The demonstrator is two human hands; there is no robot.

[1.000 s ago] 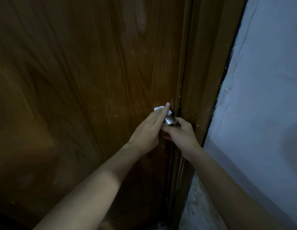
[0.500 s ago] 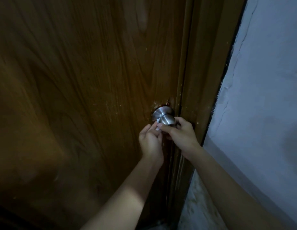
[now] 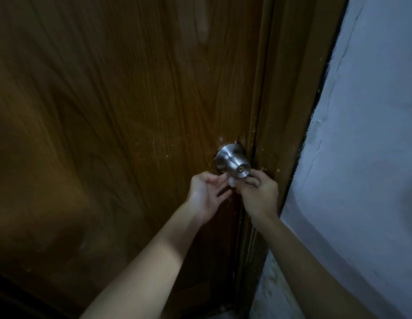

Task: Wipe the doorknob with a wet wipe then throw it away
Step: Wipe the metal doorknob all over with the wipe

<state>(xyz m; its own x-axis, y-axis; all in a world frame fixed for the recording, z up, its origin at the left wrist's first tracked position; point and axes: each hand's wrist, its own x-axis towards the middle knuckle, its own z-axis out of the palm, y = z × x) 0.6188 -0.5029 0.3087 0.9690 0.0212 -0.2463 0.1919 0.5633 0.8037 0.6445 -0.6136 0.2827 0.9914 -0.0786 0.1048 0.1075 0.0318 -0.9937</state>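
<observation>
A brushed-metal doorknob [image 3: 232, 160] with a keyhole in its face sticks out of the brown wooden door [image 3: 131, 111], close to the door's right edge. My left hand [image 3: 206, 192] is just below the knob, palm turned up, its fingertips pressing a small white wet wipe [image 3: 231, 181] against the knob's underside. My right hand [image 3: 258, 192] is at the lower right of the knob, with curled fingers touching its rim and the thumb next to the wipe. Most of the wipe is hidden between the two hands.
The wooden door frame [image 3: 290, 100] runs up the right side of the door. Beyond it is a pale, cracked wall [image 3: 366, 146]. The light is dim.
My left hand with the wipe has come down from the top of the knob to its underside and turned palm up. The knob's face now shows. My right hand has barely moved.
</observation>
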